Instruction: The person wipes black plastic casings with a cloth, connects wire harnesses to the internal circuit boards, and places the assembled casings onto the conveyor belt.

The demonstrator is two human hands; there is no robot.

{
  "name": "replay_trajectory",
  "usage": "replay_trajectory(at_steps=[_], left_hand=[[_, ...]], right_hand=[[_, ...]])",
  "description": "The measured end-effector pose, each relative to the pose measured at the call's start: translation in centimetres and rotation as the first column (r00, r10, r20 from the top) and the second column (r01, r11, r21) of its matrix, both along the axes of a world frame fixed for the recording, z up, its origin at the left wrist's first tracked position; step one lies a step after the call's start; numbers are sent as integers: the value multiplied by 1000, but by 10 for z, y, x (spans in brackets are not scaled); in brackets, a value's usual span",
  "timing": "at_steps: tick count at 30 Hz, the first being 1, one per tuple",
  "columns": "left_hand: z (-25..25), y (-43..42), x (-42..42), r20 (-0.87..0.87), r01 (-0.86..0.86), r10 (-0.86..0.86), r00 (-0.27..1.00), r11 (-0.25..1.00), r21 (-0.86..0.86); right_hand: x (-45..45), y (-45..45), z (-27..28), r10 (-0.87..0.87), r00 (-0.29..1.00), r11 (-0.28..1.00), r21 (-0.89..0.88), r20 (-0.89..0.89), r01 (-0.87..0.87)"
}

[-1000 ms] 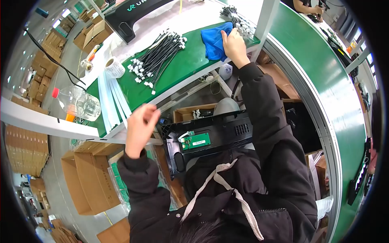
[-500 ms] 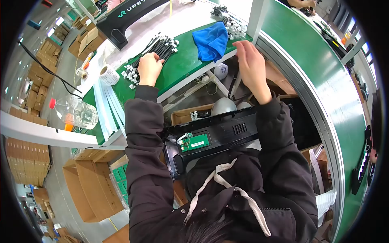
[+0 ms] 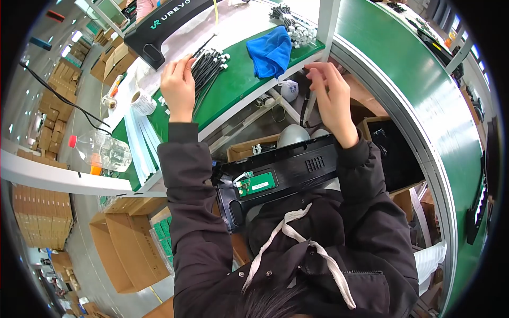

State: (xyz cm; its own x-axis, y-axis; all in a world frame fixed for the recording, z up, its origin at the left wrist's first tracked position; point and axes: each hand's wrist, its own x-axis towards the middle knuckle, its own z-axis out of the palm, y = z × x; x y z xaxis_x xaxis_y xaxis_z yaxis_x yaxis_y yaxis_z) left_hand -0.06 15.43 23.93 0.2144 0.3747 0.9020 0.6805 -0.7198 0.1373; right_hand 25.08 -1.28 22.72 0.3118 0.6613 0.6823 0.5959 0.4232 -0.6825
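Observation:
My left hand [image 3: 178, 87] is at the left side of a pile of black cables with white connectors [image 3: 210, 66] on the green bench; its thumb and fingers are pinched round a black cable. My right hand [image 3: 330, 95] hangs in front of the bench edge, fingers apart and holding nothing. Just left of it, a crumpled blue cloth [image 3: 269, 51] lies on the bench. Across my lap rests a black plastic housing [image 3: 297, 172] with a green circuit board [image 3: 258, 183] fitted in its left part.
A label roll [image 3: 143, 102], pale strips [image 3: 142, 146] and a plastic bottle [image 3: 108, 152] are at the bench's left end. Behind the cables stands a black UREVO housing [image 3: 154, 32]. A cardboard box [image 3: 130, 249] is at lower left. A person's sleeve [image 3: 146, 7] shows at the top.
My right hand has let go of the blue cloth and come down towards me. My left hand has reached up to the cable pile and taken hold of a cable.

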Motion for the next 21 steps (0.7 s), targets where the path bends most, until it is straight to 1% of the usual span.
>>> replay_trajectory(at_steps=[2, 3, 4, 6, 8, 10, 12, 14, 15, 16, 18, 21], left_hand=[[16, -29, 0, -181, 47, -21, 983, 989, 143], [21, -50, 2, -232, 80, -61, 971, 994, 76], [23, -74, 3, -280, 109, -104, 954, 994, 1], [17, -115, -2, -363, 199, -250, 898, 965, -172], [6, -156, -7, -382, 178, -296, 875, 932, -314], [-14, -181, -22, -411, 132, -277, 868, 929, -347], [-32, -200, -36, -450, 60, -251, 857, 916, -397], [-56, -219, -49, -460, 10, -228, 858, 903, -430], [-66, -225, -56, -464, -8, -216, 859, 901, -434], [-76, -231, -63, -469, -20, -205, 859, 902, -431], [-91, -241, -73, -466, -81, -151, 872, 894, -440], [-105, -251, -87, -498, -147, -105, 861, 886, -440]], right_hand=[[-11, -3, 3, -61, 985, 985, 169, 159, 34], [-17, -7, 3, -54, 975, 973, 233, 216, 2], [-24, -10, 2, 36, 978, 963, 254, 204, -88], [-32, -15, -8, 57, 926, 932, 313, 372, -183], [-37, -24, -26, 167, 841, 927, 209, 515, -313], [-50, -36, -55, 331, 846, 914, 80, 419, -398], [-64, -46, -91, 452, 854, 884, 2, 256, -468], [-80, -63, -115, 595, 799, 773, -214, -79, -597], [-88, -67, -129, 608, 771, 723, -270, -188, -636], [-92, -69, -142, 649, 735, 675, -299, -195, -675], [-105, -72, -164, 638, 622, 495, -376, -454, -783], [-122, -75, -186, 618, 494, 376, -321, -611, -869]])
